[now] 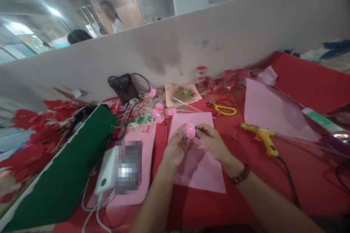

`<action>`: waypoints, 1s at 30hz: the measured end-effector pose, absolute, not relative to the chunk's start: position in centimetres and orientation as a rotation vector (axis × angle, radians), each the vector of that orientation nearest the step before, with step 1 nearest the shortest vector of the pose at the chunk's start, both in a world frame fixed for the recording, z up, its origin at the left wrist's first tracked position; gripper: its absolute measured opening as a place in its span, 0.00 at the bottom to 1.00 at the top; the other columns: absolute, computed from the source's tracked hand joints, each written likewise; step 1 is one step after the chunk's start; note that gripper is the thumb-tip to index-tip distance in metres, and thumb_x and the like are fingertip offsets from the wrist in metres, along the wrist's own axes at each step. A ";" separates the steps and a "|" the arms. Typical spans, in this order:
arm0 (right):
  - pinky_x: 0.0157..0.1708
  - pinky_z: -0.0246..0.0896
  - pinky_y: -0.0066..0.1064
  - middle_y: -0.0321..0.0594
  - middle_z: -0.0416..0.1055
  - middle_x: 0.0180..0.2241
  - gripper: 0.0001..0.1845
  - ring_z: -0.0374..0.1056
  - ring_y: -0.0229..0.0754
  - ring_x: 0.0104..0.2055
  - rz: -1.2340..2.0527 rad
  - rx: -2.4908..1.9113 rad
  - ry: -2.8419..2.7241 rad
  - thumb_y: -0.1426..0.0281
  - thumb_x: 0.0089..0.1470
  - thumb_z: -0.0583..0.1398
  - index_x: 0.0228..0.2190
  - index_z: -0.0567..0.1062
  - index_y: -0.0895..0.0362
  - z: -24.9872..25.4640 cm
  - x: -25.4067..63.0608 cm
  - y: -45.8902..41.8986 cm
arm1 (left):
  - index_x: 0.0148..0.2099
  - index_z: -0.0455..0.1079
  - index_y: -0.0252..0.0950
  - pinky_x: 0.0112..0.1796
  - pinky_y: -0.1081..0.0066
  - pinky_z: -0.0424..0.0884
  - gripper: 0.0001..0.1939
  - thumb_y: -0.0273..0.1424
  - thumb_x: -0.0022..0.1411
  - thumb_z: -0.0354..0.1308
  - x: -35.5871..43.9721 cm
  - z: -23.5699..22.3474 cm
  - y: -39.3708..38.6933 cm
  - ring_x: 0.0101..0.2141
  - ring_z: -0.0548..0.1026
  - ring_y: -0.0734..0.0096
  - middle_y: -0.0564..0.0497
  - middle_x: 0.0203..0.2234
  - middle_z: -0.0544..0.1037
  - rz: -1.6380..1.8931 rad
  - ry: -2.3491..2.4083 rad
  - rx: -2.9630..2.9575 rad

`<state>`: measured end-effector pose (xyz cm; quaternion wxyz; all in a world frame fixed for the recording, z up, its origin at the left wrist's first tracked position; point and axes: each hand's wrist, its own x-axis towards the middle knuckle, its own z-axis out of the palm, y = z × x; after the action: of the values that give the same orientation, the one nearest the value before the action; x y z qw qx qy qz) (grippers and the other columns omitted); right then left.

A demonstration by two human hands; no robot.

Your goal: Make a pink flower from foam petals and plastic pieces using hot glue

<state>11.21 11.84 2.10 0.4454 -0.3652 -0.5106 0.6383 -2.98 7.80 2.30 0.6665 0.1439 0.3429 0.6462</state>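
Observation:
Above a pink sheet (pixel 202 174), my left hand (pixel 176 147) grips a small clear plastic cup with a pink disc (pixel 190 130) over its end. The disc faces up and towards me. My right hand (pixel 212 140), with a beaded bracelet at the wrist, has its fingertips pinched at the right edge of the disc. Part of the cup is hidden by the disc and my left fingers. A yellow hot glue gun (pixel 258 134) lies to the right of my hands, its nozzle pointing left and a small orange light showing.
Clear cups (pixel 147 111) with pink, red and green pieces are heaped behind my left hand. Scissors (pixel 224 109) with yellow and orange handles lie beyond my right hand. A white power bank (pixel 106 171) with cables is at left. A green board (pixel 62 171) stands there; a partition (pixel 186 51) rises behind.

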 end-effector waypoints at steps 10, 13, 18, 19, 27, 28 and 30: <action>0.39 0.63 0.33 0.39 0.72 0.34 0.12 0.67 0.40 0.36 1.518 -0.727 -1.325 0.61 0.48 0.64 0.34 0.74 0.54 2.9 11.2 11.5 | 0.51 0.72 0.33 0.43 0.69 0.70 0.20 0.39 0.59 0.59 -3.0 2.9 7.7 0.34 0.74 0.72 0.45 0.37 0.78 1.368 0.636 0.275; 0.40 0.63 0.33 0.39 0.70 0.36 0.14 0.66 0.40 0.37 1.486 -0.681 -1.364 0.63 0.46 0.67 0.36 0.74 0.53 3.0 11.3 11.3 | 0.50 0.72 0.34 0.43 0.69 0.71 0.18 0.36 0.60 0.58 -3.0 2.9 7.7 0.34 0.74 0.72 0.46 0.38 0.78 1.372 0.578 0.269; 0.38 0.63 0.32 0.39 0.68 0.35 0.13 0.64 0.39 0.35 1.378 -0.713 -1.428 0.62 0.47 0.65 0.35 0.74 0.54 3.5 11.3 11.1 | 0.50 0.72 0.35 0.43 0.68 0.71 0.16 0.32 0.60 0.58 -2.9 3.1 7.6 0.35 0.75 0.71 0.47 0.37 0.79 1.372 0.598 0.228; 0.38 0.63 0.33 0.39 0.68 0.35 0.12 0.64 0.39 0.35 1.372 -0.717 -1.434 0.61 0.48 0.64 0.34 0.74 0.54 3.5 11.3 11.1 | 0.50 0.72 0.35 0.44 0.68 0.71 0.16 0.32 0.59 0.58 -2.9 3.2 7.6 0.36 0.75 0.70 0.46 0.37 0.79 1.370 0.612 0.224; 0.37 0.62 0.33 0.39 0.67 0.34 0.10 0.65 0.41 0.36 1.245 -0.730 -1.487 0.63 0.49 0.64 0.34 0.74 0.53 3.0 11.3 11.3 | 0.47 0.72 0.36 0.43 0.70 0.71 0.16 0.37 0.58 0.60 -2.9 2.9 7.5 0.37 0.76 0.72 0.48 0.38 0.78 1.357 0.635 0.260; 0.37 0.62 0.32 0.39 0.68 0.33 0.08 0.65 0.41 0.35 1.236 -0.756 -1.480 0.63 0.51 0.62 0.32 0.74 0.54 3.0 11.3 11.4 | 0.46 0.72 0.37 0.45 0.69 0.71 0.16 0.37 0.56 0.62 -2.9 2.9 7.5 0.38 0.76 0.71 0.48 0.38 0.78 1.356 0.636 0.272; 0.36 0.61 0.32 0.39 0.68 0.30 0.09 0.64 0.41 0.33 1.238 -0.805 -1.456 0.61 0.53 0.60 0.29 0.73 0.54 3.1 11.4 11.5 | 0.44 0.73 0.37 0.47 0.68 0.69 0.15 0.34 0.54 0.65 -2.7 2.9 7.4 0.39 0.76 0.70 0.49 0.39 0.78 1.372 0.660 0.343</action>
<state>11.35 11.46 3.06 0.5087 -0.3341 -0.6045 0.5140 -2.67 7.42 2.94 0.7106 0.1545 0.2977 0.6185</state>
